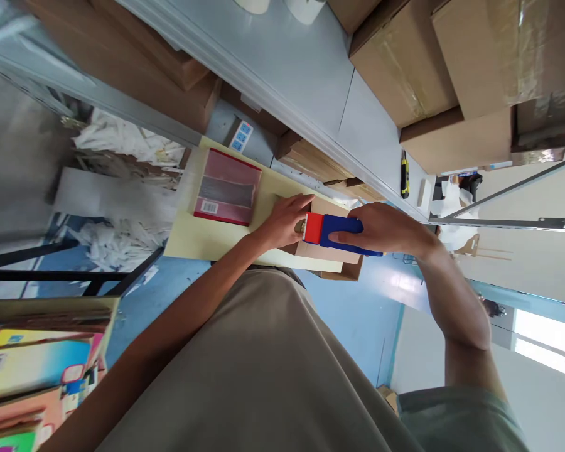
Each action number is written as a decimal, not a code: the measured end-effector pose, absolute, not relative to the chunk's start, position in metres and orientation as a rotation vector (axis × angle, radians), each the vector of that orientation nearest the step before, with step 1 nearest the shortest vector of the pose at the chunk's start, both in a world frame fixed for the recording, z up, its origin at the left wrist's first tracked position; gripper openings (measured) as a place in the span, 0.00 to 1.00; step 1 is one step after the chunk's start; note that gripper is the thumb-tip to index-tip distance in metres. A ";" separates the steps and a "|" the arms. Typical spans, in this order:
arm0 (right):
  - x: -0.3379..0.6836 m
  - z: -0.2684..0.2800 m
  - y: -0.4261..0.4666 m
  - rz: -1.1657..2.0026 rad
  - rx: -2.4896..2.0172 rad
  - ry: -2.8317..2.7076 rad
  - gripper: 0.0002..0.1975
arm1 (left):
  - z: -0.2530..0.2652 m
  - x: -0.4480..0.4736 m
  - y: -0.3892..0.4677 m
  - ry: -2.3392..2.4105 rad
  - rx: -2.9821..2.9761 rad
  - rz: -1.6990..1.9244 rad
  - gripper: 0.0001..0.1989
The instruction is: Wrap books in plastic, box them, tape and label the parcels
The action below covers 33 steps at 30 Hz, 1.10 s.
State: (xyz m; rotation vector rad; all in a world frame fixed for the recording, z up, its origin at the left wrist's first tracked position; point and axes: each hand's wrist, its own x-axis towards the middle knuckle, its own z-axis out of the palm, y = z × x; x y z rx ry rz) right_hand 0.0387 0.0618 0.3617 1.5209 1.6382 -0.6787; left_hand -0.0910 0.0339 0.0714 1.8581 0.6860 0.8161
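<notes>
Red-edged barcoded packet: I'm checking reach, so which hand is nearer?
Left: the left hand is beside the red-edged barcoded packet; the right hand is farther, past the left, holding the tape dispenser.

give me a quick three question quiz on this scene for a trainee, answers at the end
1. Which hand holds the blue-and-red tape dispenser?
2. True or false: the yellow-and-black cutter lies on the floor.
3. What colour is the surface under the red-edged package? a) black b) pale yellow c) bright green

Key:
1. The right hand.
2. False; it lies on the gray shelf.
3. b
</notes>
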 end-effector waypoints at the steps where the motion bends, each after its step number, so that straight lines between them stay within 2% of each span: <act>1: 0.039 0.362 0.061 -0.680 1.517 1.640 0.36 | 0.071 -0.091 0.033 0.689 1.875 0.804 0.20; 10: 0.073 0.354 0.058 -0.713 1.584 1.574 0.36 | 0.074 -0.102 0.030 0.767 1.941 0.767 0.21; 12: 0.077 0.354 0.056 -0.723 1.587 1.573 0.37 | 0.074 -0.101 0.029 0.759 1.926 0.782 0.24; 16: 0.077 0.357 0.052 -0.741 1.588 1.579 0.36 | 0.072 -0.097 0.034 0.681 1.905 0.787 0.38; 18: 0.075 0.359 0.050 -0.744 1.593 1.574 0.36 | 0.070 -0.096 0.041 0.609 1.917 0.747 0.40; 28: 0.068 0.361 0.045 -0.775 1.620 1.587 0.35 | 0.074 -0.109 0.069 0.481 1.951 0.504 0.32; 33: 0.062 0.363 0.048 -0.768 1.628 1.558 0.33 | 0.075 -0.109 0.070 0.505 1.893 0.516 0.27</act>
